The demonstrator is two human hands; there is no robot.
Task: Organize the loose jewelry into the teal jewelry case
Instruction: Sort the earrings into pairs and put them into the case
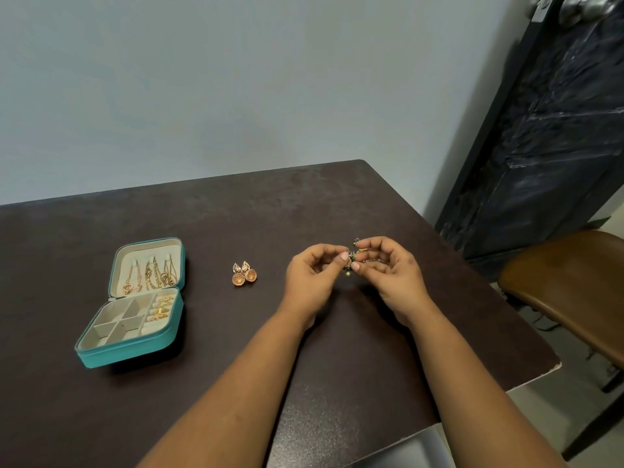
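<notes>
No writing can be read on the teal case (135, 352), which lies open on the worktop (337, 204) well to the left of both hands, with gold chains (153, 275) hanging in its lid, gold rings (161, 309) in the right-hand roll slots and bare divided compartments beside them. The left hand (312, 282) and right hand (391, 275) meet fingertip to fingertip, together pinching a small green-and-gold piece of jewelry (353, 261) above the worktop. 2 gold dome earrings (243, 275) lie between the case and the left hand, nearer that hand.
</notes>
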